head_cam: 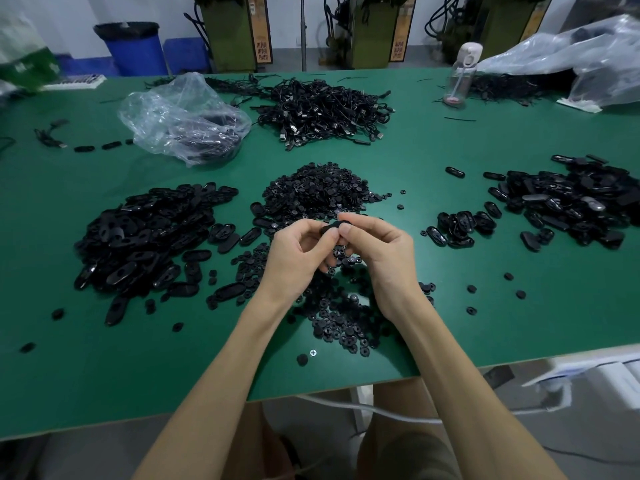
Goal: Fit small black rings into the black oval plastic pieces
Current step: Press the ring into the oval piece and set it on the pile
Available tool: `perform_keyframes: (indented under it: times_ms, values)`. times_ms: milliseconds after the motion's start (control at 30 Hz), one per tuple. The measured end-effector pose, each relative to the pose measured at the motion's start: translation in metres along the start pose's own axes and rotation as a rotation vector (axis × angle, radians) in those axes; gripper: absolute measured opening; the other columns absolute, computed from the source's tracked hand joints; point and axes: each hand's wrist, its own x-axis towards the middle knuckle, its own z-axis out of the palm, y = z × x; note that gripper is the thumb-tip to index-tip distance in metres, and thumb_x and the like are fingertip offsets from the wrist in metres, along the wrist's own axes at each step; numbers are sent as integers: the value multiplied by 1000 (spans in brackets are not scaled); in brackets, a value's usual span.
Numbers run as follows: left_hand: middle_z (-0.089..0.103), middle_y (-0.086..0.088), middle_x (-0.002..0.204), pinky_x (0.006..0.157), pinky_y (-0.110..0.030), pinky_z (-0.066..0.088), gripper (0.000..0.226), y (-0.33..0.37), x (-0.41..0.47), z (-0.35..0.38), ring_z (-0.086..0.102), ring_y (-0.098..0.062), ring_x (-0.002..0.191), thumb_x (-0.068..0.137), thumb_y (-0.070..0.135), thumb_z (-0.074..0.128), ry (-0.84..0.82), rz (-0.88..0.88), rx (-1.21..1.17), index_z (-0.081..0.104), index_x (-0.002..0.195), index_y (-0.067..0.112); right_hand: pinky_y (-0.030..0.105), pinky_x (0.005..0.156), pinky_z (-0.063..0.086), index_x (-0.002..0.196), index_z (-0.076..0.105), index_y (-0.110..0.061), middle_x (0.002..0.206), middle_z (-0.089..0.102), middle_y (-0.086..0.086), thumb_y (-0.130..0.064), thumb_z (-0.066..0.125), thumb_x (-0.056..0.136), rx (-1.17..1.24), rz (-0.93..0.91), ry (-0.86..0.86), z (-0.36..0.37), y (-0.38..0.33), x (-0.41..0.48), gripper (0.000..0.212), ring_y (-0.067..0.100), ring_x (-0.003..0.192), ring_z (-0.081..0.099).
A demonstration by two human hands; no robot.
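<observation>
Black oval piece [333,226] pinched from both sides by curled fingers [347,233] of left hand [298,252] and right hand [379,254], only its upper edge visible past the fingertips. Held above green worktop [467,334], over scattered small black rings [341,323]. Ring fitted or not: cannot tell.
</observation>
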Motion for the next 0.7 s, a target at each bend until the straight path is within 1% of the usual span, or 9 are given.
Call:
perform_keyframes:
  times_ms: [100, 200, 300, 433, 533, 600, 700]
  values:
    - [73, 6, 67, 58, -22, 54, 6, 1, -1, 1, 66, -10, 57, 100, 11, 67, 0, 0, 27, 70, 98, 6, 26, 75, 55, 102, 81, -6, 89, 77, 11, -2, 76, 88, -18, 3, 10, 1, 0, 0, 16, 17, 78, 66]
    - [73, 2, 67, 61, -23, 55, 4, 1, -1, 1, 67, -11, 60, 101, 6, 64, -2, -18, 35, 68, 100, 5, 26, 75, 57, 98, 81, -7, 88, 78, 11, 0, 77, 86, -49, -10, 21, 3, 0, -2, 14, 17, 77, 69]
    - [72, 3, 66, 62, -22, 55, 6, 2, -1, 1, 67, -10, 59, 99, 1, 62, 4, -24, 58, 67, 99, 4, 25, 70, 58, 97, 80, -3, 83, 77, 13, 1, 78, 85, -83, -36, 3, 5, -1, -4, 13, 17, 71, 70]
    - [72, 6, 65, 63, -23, 55, 12, 2, -1, 2, 66, -8, 59, 97, 2, 63, 28, -8, 101, 67, 94, 12, 25, 72, 59, 99, 79, -1, 87, 78, 16, 2, 78, 85, -124, -48, 12, 8, -2, -5, 14, 18, 75, 72]
    - [72, 7, 67, 64, -24, 57, 13, 2, -1, 2, 69, -8, 61, 97, 3, 65, 40, 4, 120, 67, 94, 16, 23, 72, 58, 100, 78, 0, 87, 79, 13, 3, 78, 86, -141, -43, 36, 9, -2, -6, 14, 16, 76, 73]
    - [74, 5, 69, 65, -22, 57, 12, 1, 0, 2, 71, -9, 63, 98, 3, 65, 36, 13, 105, 68, 97, 14, 24, 73, 58, 100, 78, -1, 87, 79, 13, 2, 78, 86, -150, -47, 47, 9, -1, -6, 14, 16, 76, 73]
    - [75, -2, 76, 67, -27, 59, 7, 0, 0, -1, 74, -18, 67, 99, 4, 66, 13, 31, 92, 70, 105, 6, 24, 74, 58, 99, 79, -4, 84, 78, 10, 0, 78, 87, -137, -59, 65, 6, -1, -5, 13, 15, 75, 71]
